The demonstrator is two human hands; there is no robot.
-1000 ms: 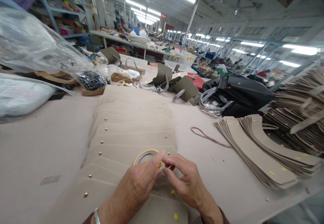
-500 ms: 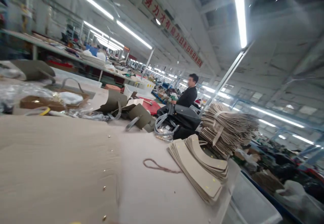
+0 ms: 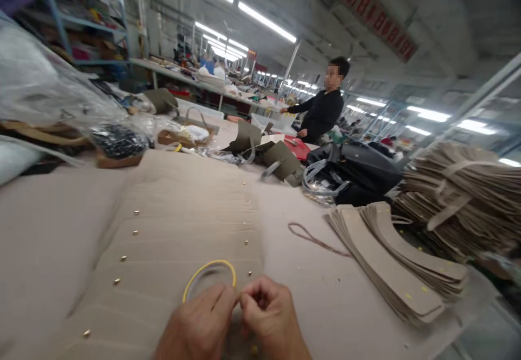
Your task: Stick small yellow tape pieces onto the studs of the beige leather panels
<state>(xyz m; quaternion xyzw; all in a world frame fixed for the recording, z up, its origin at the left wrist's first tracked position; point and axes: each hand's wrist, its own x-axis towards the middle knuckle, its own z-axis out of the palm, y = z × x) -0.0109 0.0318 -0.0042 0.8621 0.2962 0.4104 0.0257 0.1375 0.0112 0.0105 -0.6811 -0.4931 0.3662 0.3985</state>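
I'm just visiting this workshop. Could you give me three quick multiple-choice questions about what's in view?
1. Where is the yellow-rimmed tape roll?
A) On a shelf
B) On the beige panels
C) Inside a plastic bag

2. What colour are the studs on those panels?
A) Red
B) Blue
C) Brass-gold

3. How are the left hand and right hand placed?
A) Fingertips meeting
B) Far apart
C) Flat on the table

Answers:
1. B, the roll lies on the panels just beyond the hands.
2. C, the studs shine gold.
3. A, the fingers come together at the bottom of the view.
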